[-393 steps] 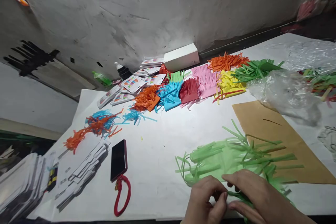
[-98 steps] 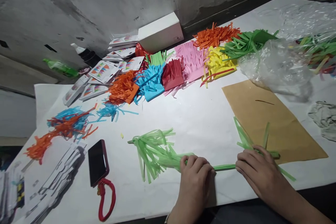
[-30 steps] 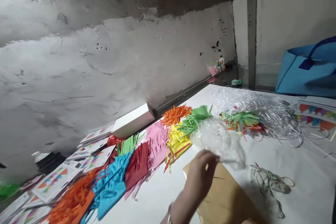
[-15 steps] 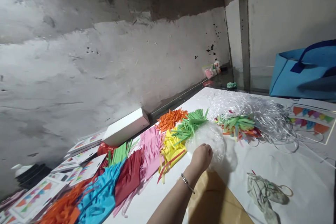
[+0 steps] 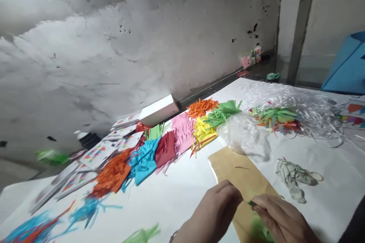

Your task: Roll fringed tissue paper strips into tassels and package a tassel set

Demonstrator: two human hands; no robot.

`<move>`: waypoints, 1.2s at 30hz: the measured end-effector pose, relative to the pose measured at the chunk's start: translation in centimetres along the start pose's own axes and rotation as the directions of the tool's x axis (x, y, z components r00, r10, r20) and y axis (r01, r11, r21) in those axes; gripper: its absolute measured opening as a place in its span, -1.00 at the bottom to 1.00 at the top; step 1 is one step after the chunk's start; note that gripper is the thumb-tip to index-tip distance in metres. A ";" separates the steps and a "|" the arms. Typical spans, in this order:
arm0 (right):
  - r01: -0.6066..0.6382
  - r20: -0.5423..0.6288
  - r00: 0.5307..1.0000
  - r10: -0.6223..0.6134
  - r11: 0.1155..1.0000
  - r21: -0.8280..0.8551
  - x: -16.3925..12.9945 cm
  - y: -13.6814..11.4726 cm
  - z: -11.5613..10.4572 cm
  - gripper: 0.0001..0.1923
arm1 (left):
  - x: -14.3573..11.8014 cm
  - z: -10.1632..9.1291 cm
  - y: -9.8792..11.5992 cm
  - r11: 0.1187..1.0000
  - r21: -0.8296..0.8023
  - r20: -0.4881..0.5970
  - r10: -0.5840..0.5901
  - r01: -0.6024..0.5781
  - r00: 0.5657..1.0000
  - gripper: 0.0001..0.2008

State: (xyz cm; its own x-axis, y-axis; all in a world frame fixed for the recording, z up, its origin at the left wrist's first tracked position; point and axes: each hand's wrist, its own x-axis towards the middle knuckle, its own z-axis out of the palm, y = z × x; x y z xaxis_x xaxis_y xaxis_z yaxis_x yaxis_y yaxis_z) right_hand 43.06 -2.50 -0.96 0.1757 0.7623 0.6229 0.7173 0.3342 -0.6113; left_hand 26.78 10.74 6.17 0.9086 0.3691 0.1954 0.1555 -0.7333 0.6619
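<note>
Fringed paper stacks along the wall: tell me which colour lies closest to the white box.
The light green stack, just in front of the white box. The orange, blue, red, pink and yellow stacks all lie farther out along the row.

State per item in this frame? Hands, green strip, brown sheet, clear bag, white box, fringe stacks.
left hand: fingers curled, pinching the green strip
right hand: pinching the same strip
green strip: held between both hands, over the brown sheet
brown sheet: lying flat
clear bag: crumpled, lying on the table
white box: shut, by the wall
fringe stacks: cut, laid in a row
</note>
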 end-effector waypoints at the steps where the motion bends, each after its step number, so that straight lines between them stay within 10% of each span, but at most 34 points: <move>1: 0.059 0.024 0.998 -0.059 0.998 -0.026 0.3 -0.7 0.4 -0.80 | -1.3 0.1 0.4 1.000 -0.012 -0.021 0.004 -0.004 1.000 -0.81; 11: 0.295 0.416 0.869 -0.268 0.955 -0.002 -0.3 -6.7 3.1 -0.75 | -11.5 -0.9 2.7 0.973 0.053 -0.002 -0.225 0.225 0.974 -0.86; 18: 0.330 0.621 0.731 -0.284 0.943 0.042 0.1 -9.3 3.6 -0.78 | -15.7 -1.1 2.9 0.980 0.101 0.034 -0.179 0.174 0.983 -0.84; 27: 0.098 0.749 0.645 -0.152 0.988 0.116 -0.4 -10.7 4.6 -0.78 | -17.5 -1.0 2.7 0.972 0.164 0.085 -0.186 0.170 0.979 -0.90; 36: -0.079 0.746 0.663 -0.055 0.986 0.144 -1.2 -10.5 5.3 -0.83 | -18.0 -0.8 2.3 0.967 0.165 0.124 -0.218 0.197 0.968 -0.91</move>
State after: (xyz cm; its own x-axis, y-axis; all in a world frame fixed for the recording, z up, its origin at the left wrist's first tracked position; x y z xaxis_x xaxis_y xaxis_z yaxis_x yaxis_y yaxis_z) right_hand 31.74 -3.95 2.12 -0.4263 0.9008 0.0830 0.5966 0.3489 -0.7227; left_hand 10.48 2.87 4.81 0.8936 0.4466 -0.0447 0.3928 -0.7301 0.5591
